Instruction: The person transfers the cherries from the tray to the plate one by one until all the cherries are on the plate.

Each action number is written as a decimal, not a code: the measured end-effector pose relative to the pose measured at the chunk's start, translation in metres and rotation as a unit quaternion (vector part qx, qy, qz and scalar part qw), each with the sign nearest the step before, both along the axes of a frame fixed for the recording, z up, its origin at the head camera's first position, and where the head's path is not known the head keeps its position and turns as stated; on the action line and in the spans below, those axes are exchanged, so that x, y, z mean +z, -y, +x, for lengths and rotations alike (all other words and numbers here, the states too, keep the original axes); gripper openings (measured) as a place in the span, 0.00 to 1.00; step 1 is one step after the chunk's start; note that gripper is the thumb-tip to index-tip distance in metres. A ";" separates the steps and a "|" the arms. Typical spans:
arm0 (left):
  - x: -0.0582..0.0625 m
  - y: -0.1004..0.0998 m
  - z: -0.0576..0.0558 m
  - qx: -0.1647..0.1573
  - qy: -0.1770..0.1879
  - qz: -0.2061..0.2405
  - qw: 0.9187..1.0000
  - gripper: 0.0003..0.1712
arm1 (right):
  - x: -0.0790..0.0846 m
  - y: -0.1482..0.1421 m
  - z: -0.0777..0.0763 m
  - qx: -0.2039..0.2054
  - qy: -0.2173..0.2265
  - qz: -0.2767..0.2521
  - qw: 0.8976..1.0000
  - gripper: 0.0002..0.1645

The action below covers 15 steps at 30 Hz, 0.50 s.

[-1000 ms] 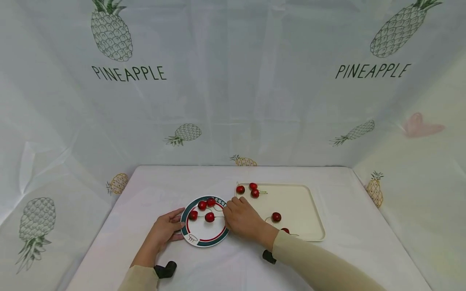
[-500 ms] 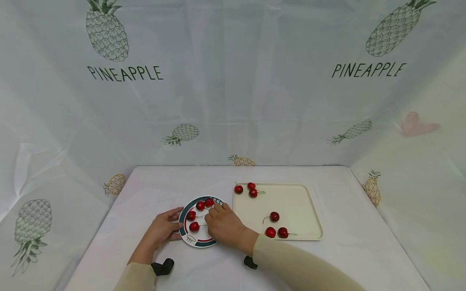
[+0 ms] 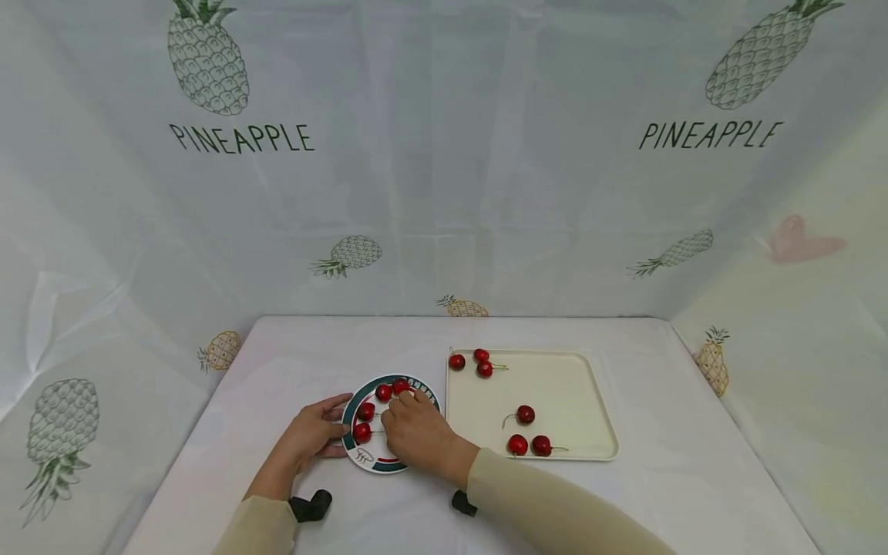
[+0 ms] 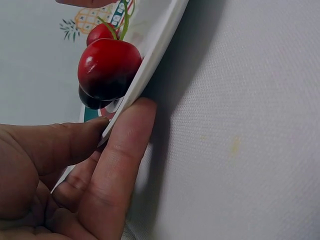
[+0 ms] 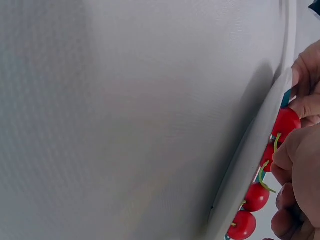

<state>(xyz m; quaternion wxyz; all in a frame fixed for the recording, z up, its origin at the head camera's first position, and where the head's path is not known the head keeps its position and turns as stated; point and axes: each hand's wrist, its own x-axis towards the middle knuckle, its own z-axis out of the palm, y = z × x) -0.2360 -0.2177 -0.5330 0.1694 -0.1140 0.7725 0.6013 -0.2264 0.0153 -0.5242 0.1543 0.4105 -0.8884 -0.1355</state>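
Left hand [image 3: 312, 433] pinching plate [image 3: 385, 467]; right hand [image 3: 419, 433] apparently pinching stem [image 5: 277, 142] of cherry [image 3: 362, 433] at plate's near-left side. Advised: keep plate steady, settle cherry fully, let go without dragging stem

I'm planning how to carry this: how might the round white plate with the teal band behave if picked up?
The plate is probably stiff: its edge shows no sag where the left hand pinches it. Its thin rim hints it may be fairly light. Tilting could send the round, glossy red cherries rolling.
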 end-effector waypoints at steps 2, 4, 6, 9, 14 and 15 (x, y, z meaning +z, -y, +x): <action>0.000 -0.001 0.000 0.001 0.000 -0.001 1.000 0.38 | -0.001 0.000 0.000 -0.004 0.000 0.007 1.000 0.19; 0.001 -0.001 0.001 0.002 0.000 -0.003 1.000 0.38 | -0.001 0.001 0.001 -0.007 0.001 0.010 1.000 0.20; 0.001 -0.001 0.001 0.003 -0.001 -0.004 1.000 0.38 | -0.001 0.001 0.001 -0.009 0.001 0.011 1.000 0.20; 0.002 -0.002 0.002 0.004 -0.003 -0.002 1.000 0.38 | -0.001 0.000 0.001 -0.010 -0.002 0.014 1.000 0.21; 0.003 -0.002 0.003 0.006 -0.003 0.005 1.000 0.38 | -0.001 0.000 0.001 -0.012 -0.005 0.009 1.000 0.19; 0.003 -0.002 0.004 0.007 -0.003 0.006 1.000 0.38 | 0.000 0.000 0.001 -0.012 -0.007 0.005 1.000 0.19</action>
